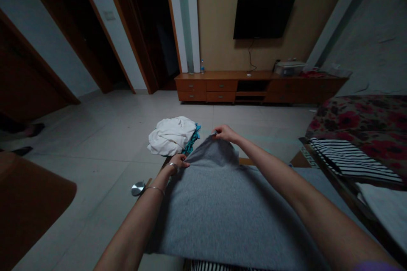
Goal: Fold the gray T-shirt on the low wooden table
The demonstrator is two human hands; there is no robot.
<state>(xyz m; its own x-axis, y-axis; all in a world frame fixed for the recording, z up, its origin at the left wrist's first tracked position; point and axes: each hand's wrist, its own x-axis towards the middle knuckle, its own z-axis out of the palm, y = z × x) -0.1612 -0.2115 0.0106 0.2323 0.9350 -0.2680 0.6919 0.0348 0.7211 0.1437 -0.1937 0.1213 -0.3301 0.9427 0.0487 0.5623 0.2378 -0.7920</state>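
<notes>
Grey cloth [219, 207] lies spread in front of the person, covering most of the surface beneath; a wooden edge [247, 161] shows at its far side. The right hand [224, 132], fingers closed, pinches the cloth's raised far corner; the left hand [179, 161] is nearly closed on its left edge. Beyond the cloth's far left corner sits a white heap [171, 135]; to its right, striped cloth [349, 159] and a floral sofa [375, 114]. Beyond it, across pale floor [101, 135], stand a cabinet [190, 86] and, above, a wall-mounted TV [265, 16].
</notes>
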